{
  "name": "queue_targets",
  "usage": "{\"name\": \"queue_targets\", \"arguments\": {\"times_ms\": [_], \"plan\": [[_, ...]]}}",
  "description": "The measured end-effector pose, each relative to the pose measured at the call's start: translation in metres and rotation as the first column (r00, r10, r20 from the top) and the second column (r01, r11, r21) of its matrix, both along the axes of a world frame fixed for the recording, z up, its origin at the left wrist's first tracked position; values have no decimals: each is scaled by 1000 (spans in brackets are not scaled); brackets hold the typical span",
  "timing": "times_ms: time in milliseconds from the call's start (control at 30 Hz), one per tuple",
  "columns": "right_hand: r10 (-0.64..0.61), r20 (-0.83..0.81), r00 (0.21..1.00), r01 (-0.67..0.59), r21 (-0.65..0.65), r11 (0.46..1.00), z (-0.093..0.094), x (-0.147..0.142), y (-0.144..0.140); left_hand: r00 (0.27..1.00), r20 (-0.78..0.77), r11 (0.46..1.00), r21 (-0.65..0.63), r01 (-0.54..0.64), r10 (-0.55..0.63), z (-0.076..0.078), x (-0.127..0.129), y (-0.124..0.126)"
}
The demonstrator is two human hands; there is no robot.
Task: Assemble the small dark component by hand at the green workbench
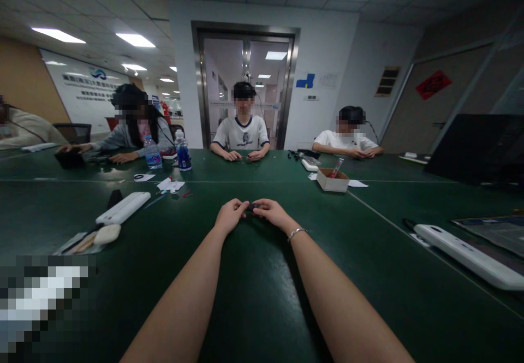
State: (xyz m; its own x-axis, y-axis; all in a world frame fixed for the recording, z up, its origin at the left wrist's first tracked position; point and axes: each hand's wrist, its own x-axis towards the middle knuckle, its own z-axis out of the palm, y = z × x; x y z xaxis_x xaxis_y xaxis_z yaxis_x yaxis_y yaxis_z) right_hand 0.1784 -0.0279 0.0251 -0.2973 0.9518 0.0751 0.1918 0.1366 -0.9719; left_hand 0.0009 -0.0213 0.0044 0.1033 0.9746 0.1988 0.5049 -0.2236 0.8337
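Observation:
Over the middle of the dark green table (254,275), my two hands meet around a small dark object (252,207). My left hand (231,215) is closed, its thumb and fingers pinching the object's left end. From the other side my right hand (272,213), with a silver bracelet (296,234) at the wrist, grips the right end. Fingers cover most of the object, and it is too small to name its kind.
A small open box (332,182) stands ahead on the right. Two bottles (153,153) are at the far left. White power strips lie left (124,208) and right (466,255). Several people sit across the table, including one in a white T-shirt (241,134) straight ahead.

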Motion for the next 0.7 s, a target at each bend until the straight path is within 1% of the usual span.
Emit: {"name": "queue_targets", "arguments": {"times_ms": [200, 300, 433, 567, 700], "plan": [[25, 2, 1000, -25, 12, 1000, 1, 1, -1, 991, -123, 999, 25, -48, 50, 5, 1, -5], [49, -5, 999, -48, 24, 999, 1, 2, -1, 987, -153, 998, 9, -58, 58, 7, 2, -7], [83, -24, 996, -82, 33, 996, 0, 2, 0, 984, -164, 998, -18, -67, 63, 8, 2, -8], [58, -28, 998, -58, 13, 998, -4, 2, 3, 986, -152, 997, -19, -74, 70, 7, 1, -8], [59, -36, 998, -59, 13, 998, -10, -1, 8, 993, -118, 1000, -3, -28, 27, 4, 1, -6]]}}
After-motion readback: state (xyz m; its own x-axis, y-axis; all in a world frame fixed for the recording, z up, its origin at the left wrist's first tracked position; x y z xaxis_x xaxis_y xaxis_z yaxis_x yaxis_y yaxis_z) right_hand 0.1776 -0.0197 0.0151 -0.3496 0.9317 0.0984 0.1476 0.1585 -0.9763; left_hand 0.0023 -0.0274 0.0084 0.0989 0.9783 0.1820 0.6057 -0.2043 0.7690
